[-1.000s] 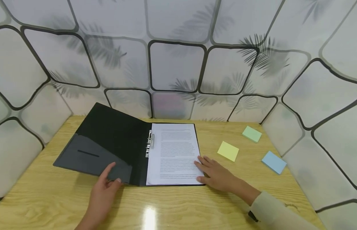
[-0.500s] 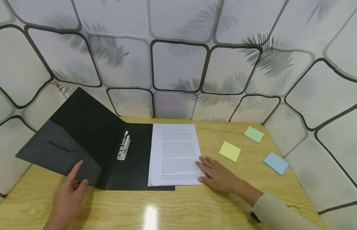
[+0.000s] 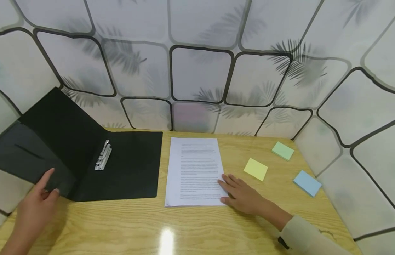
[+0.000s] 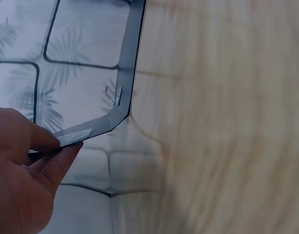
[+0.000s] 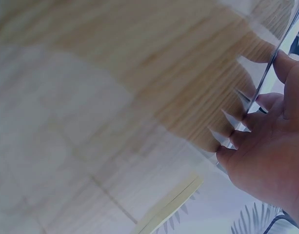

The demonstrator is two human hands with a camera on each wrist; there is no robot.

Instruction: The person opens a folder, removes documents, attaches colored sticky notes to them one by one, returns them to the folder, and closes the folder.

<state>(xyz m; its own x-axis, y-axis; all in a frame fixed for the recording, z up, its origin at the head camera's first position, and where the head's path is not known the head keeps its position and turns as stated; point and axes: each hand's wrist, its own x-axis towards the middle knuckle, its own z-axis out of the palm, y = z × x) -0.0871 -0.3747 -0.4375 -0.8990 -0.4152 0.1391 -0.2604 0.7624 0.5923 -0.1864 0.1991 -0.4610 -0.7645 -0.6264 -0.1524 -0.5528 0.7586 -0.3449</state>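
Observation:
A black folder (image 3: 130, 166) lies spread at the left, its cover tilted up off the table and a metal clip (image 3: 103, 156) bare near its spine. The left hand (image 3: 36, 209) pinches the lower edge of that cover between thumb and fingers; the left wrist view shows the pinched folder edge (image 4: 122, 97) too. Apart from the folder, a stack of printed paper (image 3: 194, 171) lies flat on the table. On its lower right edge rests the right hand (image 3: 242, 194), fingers spread, and in the right wrist view the right hand (image 5: 266, 141) touches the stack's edge.
Right of the paper lie a yellow sticky-note pad (image 3: 256, 169), a green pad (image 3: 282, 151) and a blue pad (image 3: 307, 182). Patterned panels (image 3: 200, 74) enclose the wooden table (image 3: 127, 226) at the back and sides.
The left hand has drawn the folder left, out from under the paper stack, and its cover now tilts up more. Paper and right hand have stayed in place.

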